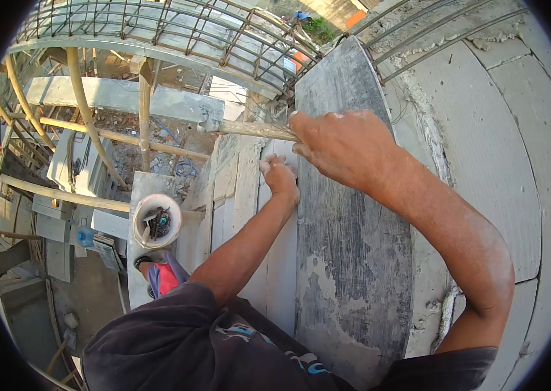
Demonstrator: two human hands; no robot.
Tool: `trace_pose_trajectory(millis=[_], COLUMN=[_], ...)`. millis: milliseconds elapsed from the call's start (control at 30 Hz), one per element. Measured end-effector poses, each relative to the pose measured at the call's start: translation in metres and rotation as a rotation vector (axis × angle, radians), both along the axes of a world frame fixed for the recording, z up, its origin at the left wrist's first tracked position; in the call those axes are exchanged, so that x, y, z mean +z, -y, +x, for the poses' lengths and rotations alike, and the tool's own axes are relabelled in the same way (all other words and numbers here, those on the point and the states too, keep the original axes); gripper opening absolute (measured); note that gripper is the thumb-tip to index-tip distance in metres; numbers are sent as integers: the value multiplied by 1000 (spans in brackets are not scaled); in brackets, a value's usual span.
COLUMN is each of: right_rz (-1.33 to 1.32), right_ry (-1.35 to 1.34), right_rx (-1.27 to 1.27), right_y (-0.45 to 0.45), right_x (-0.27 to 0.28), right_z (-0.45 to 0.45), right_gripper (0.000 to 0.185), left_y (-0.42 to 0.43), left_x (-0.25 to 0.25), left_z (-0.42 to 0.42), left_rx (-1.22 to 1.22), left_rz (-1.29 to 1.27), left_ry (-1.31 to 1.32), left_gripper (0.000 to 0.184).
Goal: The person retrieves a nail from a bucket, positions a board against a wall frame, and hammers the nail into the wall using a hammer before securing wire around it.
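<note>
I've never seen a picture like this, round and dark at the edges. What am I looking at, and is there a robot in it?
No robot here, just a person's two bare hands. There is one picture, from a camera worn on the head and looking down. The right hand grips a hammer by its handle. The left hand is beside a long dark-stained panel; whether its fingers hold anything is hard to tell. To its left, a pale bucket of small, mostly dark pieces stands on a grey board. At the top runs a grid of steel bars.
</note>
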State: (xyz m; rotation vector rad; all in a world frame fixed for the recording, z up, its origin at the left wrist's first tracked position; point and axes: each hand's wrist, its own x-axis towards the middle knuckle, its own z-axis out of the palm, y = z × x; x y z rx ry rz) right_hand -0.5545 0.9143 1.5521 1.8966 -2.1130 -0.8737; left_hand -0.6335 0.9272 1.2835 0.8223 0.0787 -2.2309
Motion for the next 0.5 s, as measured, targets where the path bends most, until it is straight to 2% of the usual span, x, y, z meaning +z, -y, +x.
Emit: trace_pose_trajectory(millis=[100, 200, 300, 400, 500], right_rz=[274, 171, -12, -20, 197], right_ry=[-231, -241, -57, -25, -200], right_rx=[-142, 65, 35, 16, -45], right_y=[-2, 2, 0, -6, -6], right_x=[-10, -2, 4, -9, -21], right_z=[-23, -21, -6, -12, -33], right_gripper=[18, 18, 15, 15, 18], left_y=[1, 2, 2, 2, 1], left_x=[8, 8, 7, 5, 7], left_z=[5, 6, 4, 5, 5], left_rx=[-26, -32, -17, -42, -28], left_rz=[17, 5, 22, -9, -27], left_ry=[56, 35, 26, 37, 61], left_gripper=[14, 15, 13, 18, 18])
